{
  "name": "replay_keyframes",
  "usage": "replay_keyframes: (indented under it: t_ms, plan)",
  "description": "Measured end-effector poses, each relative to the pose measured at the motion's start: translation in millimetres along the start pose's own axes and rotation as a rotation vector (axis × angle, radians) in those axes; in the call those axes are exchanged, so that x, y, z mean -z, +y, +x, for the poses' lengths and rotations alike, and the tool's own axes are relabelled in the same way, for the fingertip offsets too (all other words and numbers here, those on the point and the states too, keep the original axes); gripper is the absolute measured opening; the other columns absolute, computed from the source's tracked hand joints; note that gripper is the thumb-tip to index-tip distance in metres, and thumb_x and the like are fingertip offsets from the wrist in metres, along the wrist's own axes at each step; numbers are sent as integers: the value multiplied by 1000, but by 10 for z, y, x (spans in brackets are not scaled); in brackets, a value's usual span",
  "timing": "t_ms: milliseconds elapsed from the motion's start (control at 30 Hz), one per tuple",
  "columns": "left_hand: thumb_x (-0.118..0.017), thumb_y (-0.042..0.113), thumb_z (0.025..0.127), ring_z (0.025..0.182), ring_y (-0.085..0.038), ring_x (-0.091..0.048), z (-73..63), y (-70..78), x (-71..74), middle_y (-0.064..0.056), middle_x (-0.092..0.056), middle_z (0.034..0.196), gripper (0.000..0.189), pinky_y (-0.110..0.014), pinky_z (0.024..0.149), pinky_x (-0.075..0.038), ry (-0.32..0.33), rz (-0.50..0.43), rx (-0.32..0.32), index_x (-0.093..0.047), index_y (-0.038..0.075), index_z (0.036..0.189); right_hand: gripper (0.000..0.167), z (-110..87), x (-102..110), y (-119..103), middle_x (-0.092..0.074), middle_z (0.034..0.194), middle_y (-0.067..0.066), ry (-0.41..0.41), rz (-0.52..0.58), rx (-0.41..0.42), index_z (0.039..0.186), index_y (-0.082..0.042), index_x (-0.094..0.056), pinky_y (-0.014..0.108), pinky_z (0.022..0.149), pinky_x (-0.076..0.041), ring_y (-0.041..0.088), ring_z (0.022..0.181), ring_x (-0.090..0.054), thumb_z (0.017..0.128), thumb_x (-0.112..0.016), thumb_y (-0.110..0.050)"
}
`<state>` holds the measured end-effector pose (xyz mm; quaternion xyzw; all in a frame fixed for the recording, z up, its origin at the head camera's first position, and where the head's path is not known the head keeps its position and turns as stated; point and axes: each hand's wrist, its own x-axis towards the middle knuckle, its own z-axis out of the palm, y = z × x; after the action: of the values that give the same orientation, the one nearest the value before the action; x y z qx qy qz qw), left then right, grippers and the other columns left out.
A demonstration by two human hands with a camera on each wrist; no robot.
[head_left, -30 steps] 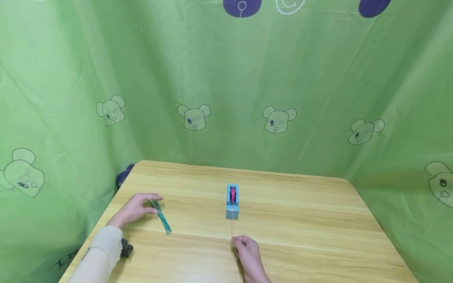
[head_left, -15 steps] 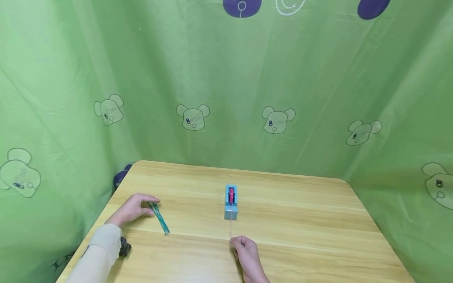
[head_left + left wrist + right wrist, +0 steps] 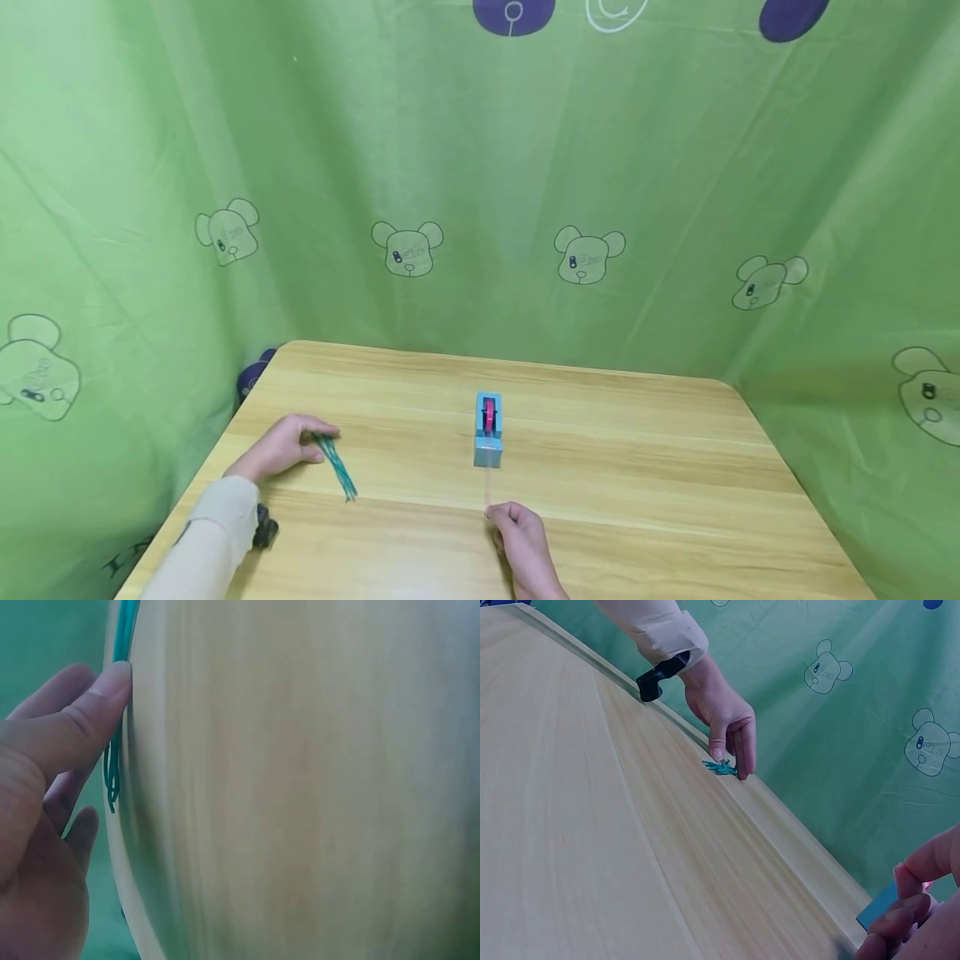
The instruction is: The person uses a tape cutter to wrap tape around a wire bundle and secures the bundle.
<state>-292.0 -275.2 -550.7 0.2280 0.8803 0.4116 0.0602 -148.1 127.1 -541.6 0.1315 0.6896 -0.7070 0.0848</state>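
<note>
On the table before us, the tape dispenser stands near the middle; to its left lies the bundle of strands, in our left hand. Our right hand is in front of the dispenser, the tape strip between them. The curtain hangs behind.

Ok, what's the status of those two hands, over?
Left hand pinching teal strands. Right hand pinching tape strip. Tape strip runs to blue dispenser. Nothing seen blocking it.
</note>
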Motion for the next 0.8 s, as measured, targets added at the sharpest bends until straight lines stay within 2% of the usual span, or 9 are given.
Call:
replay_keyframes:
  t_ms: [133, 267, 367, 567, 800]
  plan:
    - [-82, 2, 74, 109, -32, -59, 11, -13, 0, -3, -69, 113, 43, -56, 99, -42, 35, 59, -15, -73, 8, 116, 18, -19, -11, -9, -43, 63, -3, 4, 9, 4, 85, 1, -62, 28, 64, -39, 15, 62, -42, 96, -59, -13]
    - [-84, 4, 72, 102, -26, -59, 37, -39, -8, 5, -71, 103, 37, -52, 94, -45, 88, 147, -67, -76, 11, 108, 19, -30, -18, -11, -41, 62, -3, 11, 9, 15, 82, 0, -61, 28, 64, -38, 15, 61, -41, 96, -60, -14]
    - [-85, 7, 71, 97, -20, -60, 56, -55, -14, 11, -71, 96, 31, -47, 92, -45, 114, 186, -82, -78, 14, 101, 20, -37, -21, -15, -41, 60, -3, 14, 7, 20, 80, -1, -61, 28, 64, -38, 15, 60, -41, 95, -60, -14]
    - [-87, 12, 72, 93, -19, -60, 70, -40, -13, 14, -69, 89, 23, -47, 91, -45, 121, 194, -51, -78, 19, 92, 19, -40, -26, -23, -41, 60, -3, 14, 9, 26, 83, 0, -62, 27, 63, -38, 14, 59, -41, 95, -60, -14]
    - [-86, 11, 74, 92, -19, -58, 66, 1, -29, 15, -68, 83, 19, -48, 90, -44, 125, 190, -10, -77, 22, 86, 18, -34, -28, -22, -41, 60, -3, 23, 16, 30, 83, 1, -61, 26, 62, -38, 14, 60, -41, 95, -60, -13]
